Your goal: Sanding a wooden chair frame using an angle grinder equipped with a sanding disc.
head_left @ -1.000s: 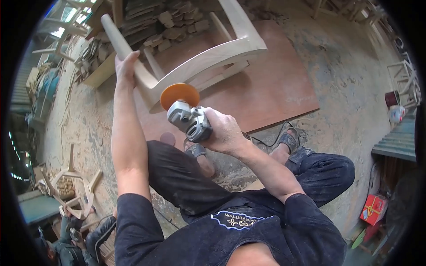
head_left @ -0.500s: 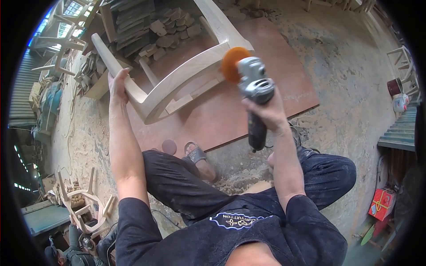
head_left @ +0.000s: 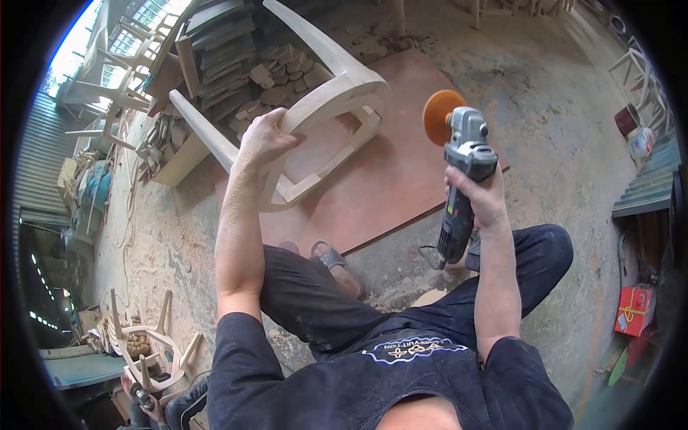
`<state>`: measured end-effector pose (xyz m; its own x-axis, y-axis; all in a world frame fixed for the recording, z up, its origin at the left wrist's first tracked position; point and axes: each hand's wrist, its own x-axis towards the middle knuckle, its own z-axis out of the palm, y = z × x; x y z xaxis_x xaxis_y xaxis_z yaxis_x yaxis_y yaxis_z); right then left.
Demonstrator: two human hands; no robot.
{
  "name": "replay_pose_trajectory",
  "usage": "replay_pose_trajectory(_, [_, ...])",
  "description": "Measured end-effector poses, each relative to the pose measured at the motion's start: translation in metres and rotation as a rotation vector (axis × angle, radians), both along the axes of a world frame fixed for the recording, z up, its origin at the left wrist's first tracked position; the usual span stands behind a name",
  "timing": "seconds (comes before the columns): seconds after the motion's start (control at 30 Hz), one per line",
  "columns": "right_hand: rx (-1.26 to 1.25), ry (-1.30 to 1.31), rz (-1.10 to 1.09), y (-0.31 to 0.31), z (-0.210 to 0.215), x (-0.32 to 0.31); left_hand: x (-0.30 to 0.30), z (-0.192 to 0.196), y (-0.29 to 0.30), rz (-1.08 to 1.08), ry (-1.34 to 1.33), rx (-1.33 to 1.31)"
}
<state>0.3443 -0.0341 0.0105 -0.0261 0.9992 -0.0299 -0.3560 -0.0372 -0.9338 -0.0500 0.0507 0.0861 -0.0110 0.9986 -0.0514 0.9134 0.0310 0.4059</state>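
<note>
My left hand (head_left: 269,137) is wrapped over the curved rail of a pale, unfinished wooden chair frame (head_left: 333,100). The frame is tilted, its legs pointing to the upper left and its lower bars showing through the opening. To the right of it, my right hand (head_left: 484,195) grips an angle grinder (head_left: 469,159) by its dark body. An orange disc (head_left: 438,118) is fitted on the grinder's head and stands apart from the wood. The grinder's cord end hangs near my right knee.
A reddish board (head_left: 401,179) lies on the dusty floor under the frame. Wood offcuts (head_left: 283,79) are heaped at the back left. A round maroon disc (head_left: 288,246) lies near my slipper. At the lower left, another person works beside another chair frame (head_left: 154,340). A red box (head_left: 634,309) stands right.
My left hand has shifted from the frame's leg to its curved rail, and the frame has turned. My right hand has drawn the grinder rightward, away from the wood.
</note>
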Motion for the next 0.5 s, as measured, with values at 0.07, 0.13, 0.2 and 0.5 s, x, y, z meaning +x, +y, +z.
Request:
replay_pose_trajectory(0.07, [0.011,-0.082,0.073,-0.019,-0.004,0.008,-0.016,-0.001,-0.014,-0.008,-0.033,-0.007])
replay_pose_trajectory(0.13, [0.028,-0.056,0.051,-0.038,-0.008,0.011,-0.027,0.003,-0.03,-0.028,-0.112,-0.046])
replay_pose_trajectory(0.2, [0.01,-0.01,0.05,-0.054,-0.008,0.01,-0.035,0.006,-0.044,-0.019,-0.144,-0.084])
replay_pose_trajectory(0.5, [-0.079,0.052,0.126,-0.069,-0.018,0.0,-0.062,-0.003,-0.083,-0.005,-0.192,-0.178])
